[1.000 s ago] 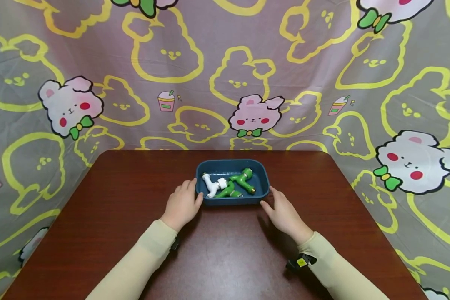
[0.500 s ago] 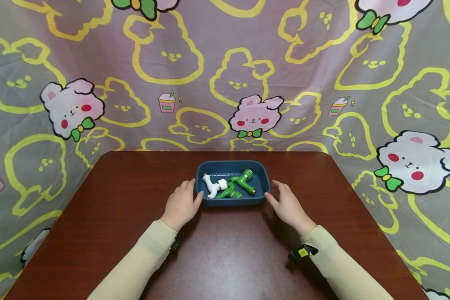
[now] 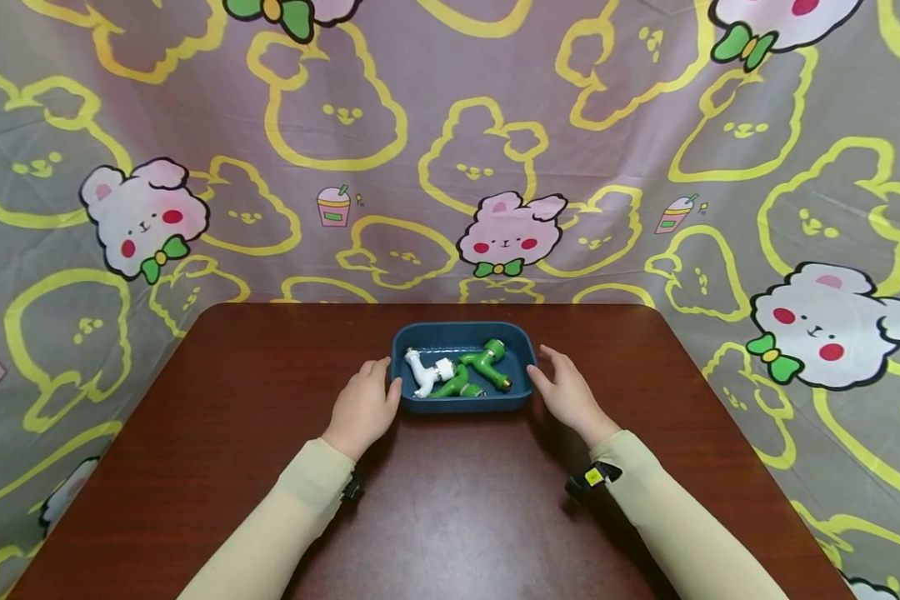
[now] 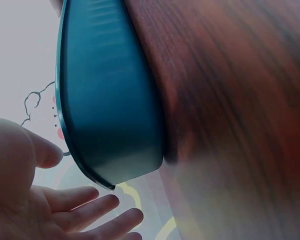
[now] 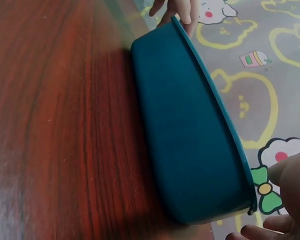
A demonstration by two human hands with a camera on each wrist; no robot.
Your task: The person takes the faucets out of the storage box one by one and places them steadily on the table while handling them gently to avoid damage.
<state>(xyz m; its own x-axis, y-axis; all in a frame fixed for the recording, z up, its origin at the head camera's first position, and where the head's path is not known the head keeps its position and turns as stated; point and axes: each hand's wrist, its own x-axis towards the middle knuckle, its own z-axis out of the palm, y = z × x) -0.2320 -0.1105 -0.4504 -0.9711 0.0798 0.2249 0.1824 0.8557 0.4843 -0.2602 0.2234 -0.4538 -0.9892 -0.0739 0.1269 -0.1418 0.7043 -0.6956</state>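
Note:
A dark blue rectangular bin [image 3: 465, 406] sits on the table. Inside lie a white faucet [image 3: 423, 373] and two green faucets, one at the right [image 3: 486, 364] and another at the front [image 3: 456, 383]. Beside the bin's left end is my left hand [image 3: 362, 408], its fingers extended along the end wall and its thumb near the front corner. My right hand [image 3: 572, 396] is at the opposite end with fingers spread and relaxed. In the right wrist view its thumb [image 5: 280, 172] is close to the rim; whether either hand touches the bin I cannot tell.
The brown wooden table [image 3: 450, 517] extends around the bin on every side. Behind it and at both sides hangs a cartoon-printed cloth [image 3: 390, 108]. Each wrist wears a small black device, such as the right one [image 3: 594, 477].
My right hand has shifted slightly toward the back of the table, its thumb moving up along the bin's right end. My left hand and the bin have hardly moved.

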